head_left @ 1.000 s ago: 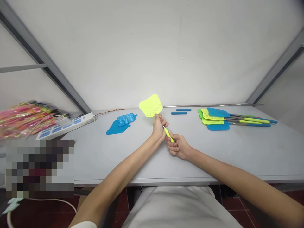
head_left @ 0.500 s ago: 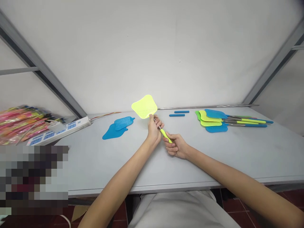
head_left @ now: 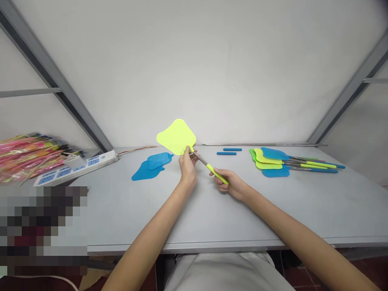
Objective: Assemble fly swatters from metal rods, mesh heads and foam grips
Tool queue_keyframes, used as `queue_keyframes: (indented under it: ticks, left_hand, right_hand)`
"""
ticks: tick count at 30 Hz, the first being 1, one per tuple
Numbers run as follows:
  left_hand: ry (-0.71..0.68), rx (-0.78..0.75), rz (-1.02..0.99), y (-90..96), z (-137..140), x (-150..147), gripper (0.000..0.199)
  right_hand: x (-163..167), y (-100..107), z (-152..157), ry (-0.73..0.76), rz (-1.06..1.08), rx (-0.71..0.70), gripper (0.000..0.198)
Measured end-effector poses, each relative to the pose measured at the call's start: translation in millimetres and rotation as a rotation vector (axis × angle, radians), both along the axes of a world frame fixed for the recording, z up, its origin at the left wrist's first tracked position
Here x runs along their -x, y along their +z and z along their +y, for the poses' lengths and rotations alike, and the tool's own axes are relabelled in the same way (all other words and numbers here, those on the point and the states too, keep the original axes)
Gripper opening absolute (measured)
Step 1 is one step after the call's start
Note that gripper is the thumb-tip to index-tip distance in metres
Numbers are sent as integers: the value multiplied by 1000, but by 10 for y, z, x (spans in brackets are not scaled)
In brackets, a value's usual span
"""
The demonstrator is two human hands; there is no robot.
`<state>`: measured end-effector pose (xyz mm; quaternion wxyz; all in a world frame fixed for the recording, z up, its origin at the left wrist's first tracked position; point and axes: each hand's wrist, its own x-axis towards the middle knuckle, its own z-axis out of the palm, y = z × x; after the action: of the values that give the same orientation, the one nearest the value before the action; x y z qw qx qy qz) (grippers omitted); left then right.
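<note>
I hold a yellow fly swatter [head_left: 176,137] over the table in both hands. It has a perforated head, a metal shaft and a yellow grip. My left hand [head_left: 188,165] pinches it at the neck, just below the head. Around the grip's lower part, my right hand [head_left: 228,182] is closed. Two blue swatter heads [head_left: 147,171] lie overlapping on the table left of my hands. Two blue grips [head_left: 226,153] rest behind my right hand. Off to the right, several assembled swatters [head_left: 274,173] in blue, yellow and green are piled, heads toward me.
Metal rods [head_left: 260,144] lie along the wall at the back of the grey table [head_left: 242,226]. On the left are a white power strip [head_left: 100,159] with a plugged-in adapter and a heap of plastic-wrapped colourful goods [head_left: 27,155]. Metal frame posts [head_left: 345,97] flank the table.
The swatter's head and my left hand have moved left, while my right hand has shifted slightly right. More of the metal shaft shows between my hands.
</note>
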<state>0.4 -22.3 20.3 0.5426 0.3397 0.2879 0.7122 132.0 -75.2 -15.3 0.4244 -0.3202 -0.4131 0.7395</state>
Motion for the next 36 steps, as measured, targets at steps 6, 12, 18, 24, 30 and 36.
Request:
queue_keyframes:
  ticks: [6,12,18,24,30,36]
  left_hand:
    - [73,48,-126,33,135,185,15]
    - [123,127,-187,66,193,265,16]
    - [132,251,-257,77,214,315,19]
    - [151,264,-260,32,245,327,24]
    - [115,295,-146,16,256,346,16]
    - [-11,266,62,-27,252,356,16]
  right_hand:
    - [-138,39,69,-168,-100,45,21]
    - [-267,87,127,-379,-124,24,16]
    - [-428,104,165,-538,-152,-67,21]
    - [-507,161,174,-592,-101,-156,27]
    - [-561,181,173,-671,-17,-254,27]
    - [-607,236,146,-805,47,-360,31]
